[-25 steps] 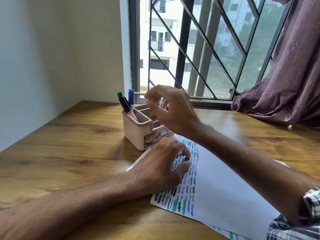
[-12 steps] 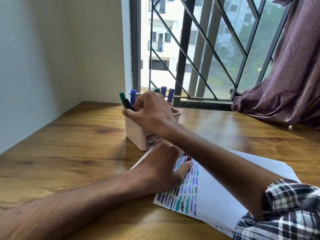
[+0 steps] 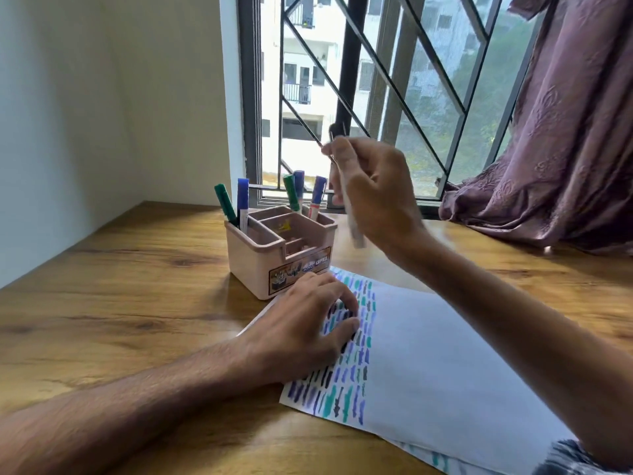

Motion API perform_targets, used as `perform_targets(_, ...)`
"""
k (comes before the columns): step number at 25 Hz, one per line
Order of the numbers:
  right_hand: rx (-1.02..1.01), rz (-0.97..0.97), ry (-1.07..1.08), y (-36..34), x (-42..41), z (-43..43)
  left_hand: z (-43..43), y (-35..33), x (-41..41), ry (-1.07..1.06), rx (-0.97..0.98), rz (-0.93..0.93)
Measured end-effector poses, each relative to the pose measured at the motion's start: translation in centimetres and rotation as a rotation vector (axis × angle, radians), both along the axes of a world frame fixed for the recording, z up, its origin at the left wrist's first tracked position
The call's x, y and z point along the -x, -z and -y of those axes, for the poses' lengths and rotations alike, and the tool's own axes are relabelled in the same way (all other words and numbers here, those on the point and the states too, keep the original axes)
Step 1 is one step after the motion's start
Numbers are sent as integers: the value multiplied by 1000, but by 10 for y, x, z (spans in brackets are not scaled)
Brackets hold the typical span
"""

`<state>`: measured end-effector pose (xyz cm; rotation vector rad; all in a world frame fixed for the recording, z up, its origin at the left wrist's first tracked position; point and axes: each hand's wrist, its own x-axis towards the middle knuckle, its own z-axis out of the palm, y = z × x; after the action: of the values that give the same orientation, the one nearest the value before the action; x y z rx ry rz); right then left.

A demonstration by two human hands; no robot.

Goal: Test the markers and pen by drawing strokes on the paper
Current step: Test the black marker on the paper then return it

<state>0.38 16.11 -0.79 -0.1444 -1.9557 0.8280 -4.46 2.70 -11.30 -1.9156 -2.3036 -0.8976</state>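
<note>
Head view shows the left hand [image 3: 305,332] pressed flat, fingers spread, on the near-left part of the paper [image 3: 445,365]; it grasps nothing and seems to be there only to pin the thin sheet so it won't slide on the smooth, varnished wooden desk [image 3: 120,303]. Beneath and beside its fingertips run rows of short strokes [image 3: 346,389] in teal, violet and dark ink, filling the sheet's left band while the rest stays blank white, so there is judged to be plenty of room for more tests.

At about one o'clock from that hand, the right hand [image 3: 373,197] is raised above the desk with fingers closed round a slim pen [image 3: 352,221], held nearly upright. It is motion-blurred, so which end points down cannot be told; its barrel looks pale and narrow, with what may be a thin metal clip at the top.

At eleven o'clock from the left hand stands a boxy, matte pink plastic organizer [image 3: 253,265], touching the paper's far corner. Its divided compartments keep capped markers [image 3: 242,204] upright: green and blue ones in the left slot, three more at the back. Keeping them close probably makes swapping quick.
</note>
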Motion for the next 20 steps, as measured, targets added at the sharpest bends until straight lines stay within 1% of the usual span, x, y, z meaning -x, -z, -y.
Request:
perform_targets(2, 22, 163, -63, 17, -24, -16, 2, 0, 1, -13, -15, 40)
perform_targets(4, 60, 349, -142, 41, -47, -33, 3, -1, 1, -47, -73, 86)
perform_targets(5, 42, 416, -148, 53, -57, -39, 3, -1, 2, -58, -113, 106)
perform_targets(7, -94, 489, -66, 76, -74, -47, 1, 0, 1, -68, -174, 125)
perform_targets(8, -178, 503, -29, 85, -79, -48, -1, 1, 1, -71, -190, 118)
perform_targets(10, -272, 506, -59, 95, -85, -41, -1, 2, -1, -74, -201, 79)
perform_targets(13, -325, 460, -129, 94, -84, -33, 0, 0, -3, -27, -202, -11)
perform_targets(17, -424, 489, -87, 90, -85, -33, 1, -3, -3, 21, -213, -56)
perform_targets(20, -508, 513, -72, 87, -87, -34, 1, -5, 1, 52, -213, -130)
